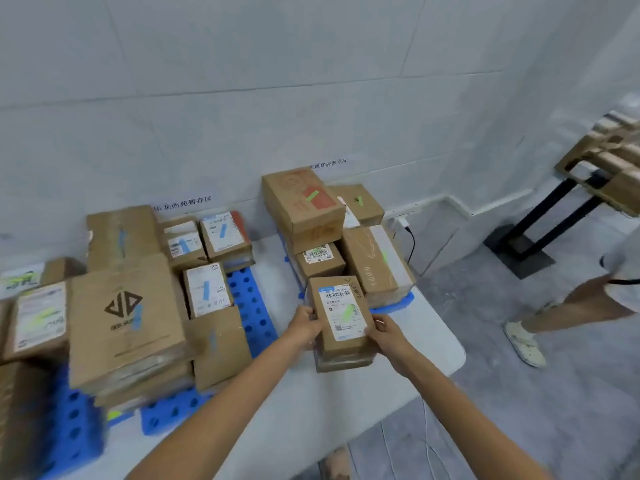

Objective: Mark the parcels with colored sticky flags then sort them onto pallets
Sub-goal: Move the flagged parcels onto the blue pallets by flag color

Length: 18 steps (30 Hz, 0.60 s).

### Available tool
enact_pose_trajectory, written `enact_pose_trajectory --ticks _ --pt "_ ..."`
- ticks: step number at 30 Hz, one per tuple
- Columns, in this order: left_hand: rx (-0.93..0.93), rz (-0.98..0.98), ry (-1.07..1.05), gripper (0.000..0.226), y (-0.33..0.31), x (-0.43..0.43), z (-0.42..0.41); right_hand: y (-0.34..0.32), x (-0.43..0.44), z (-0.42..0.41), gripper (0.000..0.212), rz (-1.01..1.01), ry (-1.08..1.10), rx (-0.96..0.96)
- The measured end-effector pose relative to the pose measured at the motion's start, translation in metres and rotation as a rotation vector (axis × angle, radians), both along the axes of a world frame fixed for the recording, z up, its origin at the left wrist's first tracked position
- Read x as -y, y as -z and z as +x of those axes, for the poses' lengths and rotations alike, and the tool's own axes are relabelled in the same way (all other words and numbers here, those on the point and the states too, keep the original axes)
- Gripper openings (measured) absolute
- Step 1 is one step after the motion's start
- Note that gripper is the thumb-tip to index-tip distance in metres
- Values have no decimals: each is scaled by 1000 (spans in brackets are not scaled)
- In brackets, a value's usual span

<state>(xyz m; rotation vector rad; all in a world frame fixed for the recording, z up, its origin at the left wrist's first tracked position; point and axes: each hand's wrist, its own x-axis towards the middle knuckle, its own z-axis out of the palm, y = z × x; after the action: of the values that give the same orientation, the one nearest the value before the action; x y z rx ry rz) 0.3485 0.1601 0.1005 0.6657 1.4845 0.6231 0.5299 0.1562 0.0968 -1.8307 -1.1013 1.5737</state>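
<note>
The small parcel carries a green flag on its label, and I hold it between both hands. My left hand grips its left side and my right hand its right, fingers curled round the edges so the label faces up. It is at the near edge of the right pallet, just beside the other green-flagged parcels, where I judge green belongs. The blue-flagged parcels crowd the left pallet.

A single wide-angle head view looks forward and down, near the left grip and right grip; bench below, wall beyond.
</note>
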Motion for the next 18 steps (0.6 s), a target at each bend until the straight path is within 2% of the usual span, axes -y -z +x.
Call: enact_pose_trajectory --ticks 6,11,18 --pt "-44 -19 -163 42 27 -12 30 36 -18 24 27 89 -78 -46" --pt "-81 9 -292 45 41 -19 49 49 -36 38 19 150 75 0" --pt "-183 9 -438 43 57 -28 64 65 -55 45 22 163 68 -25"
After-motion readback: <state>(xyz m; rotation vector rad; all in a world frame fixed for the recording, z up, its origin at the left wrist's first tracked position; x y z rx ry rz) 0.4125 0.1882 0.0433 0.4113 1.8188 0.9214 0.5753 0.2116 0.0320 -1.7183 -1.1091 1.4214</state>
